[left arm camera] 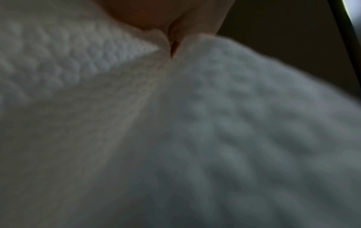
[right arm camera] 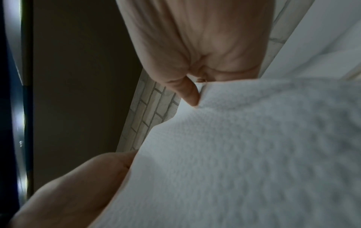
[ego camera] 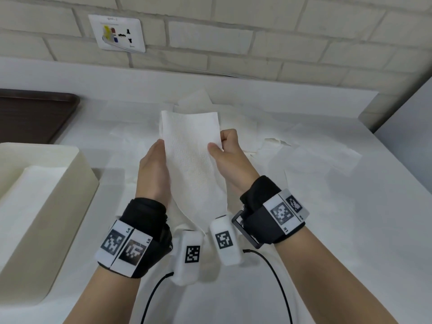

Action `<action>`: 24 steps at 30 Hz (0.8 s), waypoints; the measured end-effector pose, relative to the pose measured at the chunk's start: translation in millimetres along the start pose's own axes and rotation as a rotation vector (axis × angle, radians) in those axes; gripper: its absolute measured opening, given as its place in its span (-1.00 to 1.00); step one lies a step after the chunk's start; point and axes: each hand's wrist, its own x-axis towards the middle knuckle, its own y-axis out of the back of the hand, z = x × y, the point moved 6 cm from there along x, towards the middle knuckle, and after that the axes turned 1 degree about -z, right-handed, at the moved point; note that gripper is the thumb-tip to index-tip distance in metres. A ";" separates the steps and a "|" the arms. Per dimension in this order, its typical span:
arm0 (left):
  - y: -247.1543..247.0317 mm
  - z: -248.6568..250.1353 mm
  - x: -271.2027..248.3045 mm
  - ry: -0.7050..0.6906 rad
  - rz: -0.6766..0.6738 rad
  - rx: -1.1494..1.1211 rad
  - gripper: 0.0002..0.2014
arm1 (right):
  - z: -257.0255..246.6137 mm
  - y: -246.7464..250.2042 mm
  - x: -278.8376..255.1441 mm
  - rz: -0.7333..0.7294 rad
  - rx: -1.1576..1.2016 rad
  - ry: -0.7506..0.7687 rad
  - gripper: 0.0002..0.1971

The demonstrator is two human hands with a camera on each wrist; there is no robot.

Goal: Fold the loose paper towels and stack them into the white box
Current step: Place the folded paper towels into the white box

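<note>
A white embossed paper towel (ego camera: 191, 155), folded into a long strip, hangs upright over the counter between both hands. My left hand (ego camera: 153, 164) holds its left edge, with the fingers hidden behind the sheet. My right hand (ego camera: 224, 148) pinches the right edge, thumb in front and curled fingers behind. In the left wrist view the paper towel (left arm camera: 234, 123) fills the picture. The right wrist view shows the paper towel (right arm camera: 234, 154) caught under the right hand (right arm camera: 205, 46). The white box (ego camera: 81, 164) stands at the left with folded towels (ego camera: 30, 195) inside.
Several loose paper towels (ego camera: 315, 157) lie spread over the white counter behind and to the right of the hands. A dark brown tray (ego camera: 35, 113) sits at the far left behind the box. A wall socket (ego camera: 117, 33) is on the brick wall.
</note>
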 end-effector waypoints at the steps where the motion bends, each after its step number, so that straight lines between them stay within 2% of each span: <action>1: -1.7 0.0 0.0 0.019 -0.005 -0.026 -0.67 | 1.5 -0.1 0.6 -0.001 0.009 0.007 -0.87; 4: -11.7 3.9 -5.2 0.015 -0.085 -0.054 -0.61 | 5.3 2.3 2.1 0.054 0.018 0.043 -0.79; 6: -19.0 7.9 -8.7 -0.066 -0.127 0.017 -0.76 | 7.7 4.9 3.8 0.087 0.018 0.061 -0.70; 7: -19.5 8.1 -8.5 -0.091 -0.135 0.051 -0.87 | 8.9 6.3 4.6 0.082 0.016 0.059 -0.71; 8: -18.8 6.5 -7.8 -0.102 -0.136 0.081 -0.89 | 8.9 8.6 5.4 0.069 0.002 0.052 -0.74; 10: -14.7 -0.1 -3.0 -0.103 -0.119 0.117 -0.85 | 9.7 19.4 11.1 0.056 -0.076 0.033 -0.78; 12: -11.0 -3.3 -1.6 -0.082 -0.090 0.114 -0.86 | 12.4 35.9 21.5 0.065 -0.205 -0.003 -0.77; 14: -7.8 -6.7 -0.6 -0.056 -0.073 0.120 -0.84 | 19.3 50.9 35.2 0.055 -0.500 -0.054 -0.72; 16: -5.9 -9.0 -0.2 -0.045 -0.064 0.128 -0.83 | 32.5 56.8 48.3 -0.028 -0.877 -0.117 -0.49; 18: -4.5 -10.7 1.7 -0.037 -0.054 0.116 -0.83 | 45.7 56.0 56.5 -0.128 -1.112 -0.147 -0.27; 21: -2.9 -14.7 2.8 -0.007 -0.045 0.051 -0.81 | 61.1 54.4 65.2 -0.221 -1.182 -0.182 -0.20; 24: -0.4 -18.2 3.7 0.070 -0.031 -0.051 -0.76 | 66.8 52.2 69.3 -0.256 -1.197 -0.189 -0.31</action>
